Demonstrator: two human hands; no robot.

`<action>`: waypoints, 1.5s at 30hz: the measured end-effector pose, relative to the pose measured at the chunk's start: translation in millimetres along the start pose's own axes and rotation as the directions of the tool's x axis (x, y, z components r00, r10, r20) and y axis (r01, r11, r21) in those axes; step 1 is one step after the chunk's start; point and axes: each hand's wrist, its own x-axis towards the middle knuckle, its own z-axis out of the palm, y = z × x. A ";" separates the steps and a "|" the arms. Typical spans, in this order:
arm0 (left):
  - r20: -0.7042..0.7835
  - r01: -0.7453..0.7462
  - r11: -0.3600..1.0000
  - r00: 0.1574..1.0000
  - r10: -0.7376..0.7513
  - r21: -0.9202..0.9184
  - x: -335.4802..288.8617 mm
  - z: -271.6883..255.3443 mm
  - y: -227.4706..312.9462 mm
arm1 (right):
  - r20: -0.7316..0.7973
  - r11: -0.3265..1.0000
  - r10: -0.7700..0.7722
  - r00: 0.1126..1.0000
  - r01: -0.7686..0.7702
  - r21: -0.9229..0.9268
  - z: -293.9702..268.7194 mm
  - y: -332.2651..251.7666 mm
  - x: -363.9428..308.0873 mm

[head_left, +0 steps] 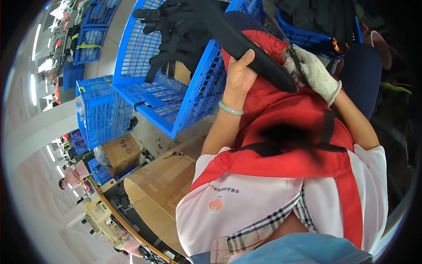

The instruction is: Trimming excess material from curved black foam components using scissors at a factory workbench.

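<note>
Lying slantwise across the upper middle of the view, a long black shoe insole (246, 48) runs from about 10 o'clock down to 4 o'clock above the person's lap. Its surface is matte black, smooth and slightly curved, narrow along the shaft and rounded at the lower end; its upper end merges with a bundle of black straps or similar pieces (176, 31) spilling over a crate rim. The left hand (239, 72), bare and with a pale green bangle (230, 109) at the wrist, grips the insole from below at 6 o'clock, thumb pressed over its lower edge and fingers curled behind, out of sight. The right hand (314, 70), in a white knit glove, lies at 3 o'clock, touching the insole's lower tip; it is closed around thin dark scissors (285, 46) whose blades point toward 11 o'clock. Open room is scant: a tilted blue plastic crate (176, 97) crowds the 9 o'clock side, another blue crate (307, 37) the 1 o'clock side, and the red apron (290, 127) fills 6 o'clock. Cardboard boxes (158, 185) lie farther off at 7 o'clock.
</note>
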 end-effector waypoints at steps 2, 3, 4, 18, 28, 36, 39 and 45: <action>-0.025 -0.024 1.000 0.999 0.024 0.017 -1.0 2.0 -11.3 | 0.027 1.000 -0.020 0.999 0.020 -0.010 -1.8 -3.5 4.1; -0.059 -0.047 0.998 0.997 0.050 0.041 -2.2 1.2 -13.5 | 0.045 0.975 -0.106 0.993 0.113 -0.190 14.1 -14.2 -4.0; -0.054 -0.050 0.998 0.997 0.053 0.041 -3.9 2.2 -13.2 | 0.075 0.910 -0.189 0.979 0.203 -0.362 27.6 -24.2 -12.4; -0.074 -0.065 0.988 0.994 0.076 0.138 -8.4 -4.4 51.8 | 0.311 0.997 0.058 0.949 -0.041 -0.061 -18.1 -59.2 -14.4; -0.012 -0.069 0.986 0.997 0.071 0.150 -2.9 5.7 34.3 | 0.204 0.375 -0.299 0.932 0.311 -0.873 -10.2 -22.9 -21.0; -0.027 -0.021 0.990 0.999 0.025 0.139 0.7 3.5 13.8 | -0.018 0.902 -0.075 0.997 0.060 -0.428 -8.3 11.1 12.0; -0.034 -0.027 0.988 0.999 0.032 0.150 0.9 3.9 10.9 | 0.189 0.720 -0.353 0.916 0.396 -0.570 -22.9 26.3 11.9; -0.083 -0.091 0.990 0.991 0.101 0.109 15.5 15.9 -1.0 | 0.323 0.660 -0.154 0.934 -0.146 0.737 -94.7 72.4 50.9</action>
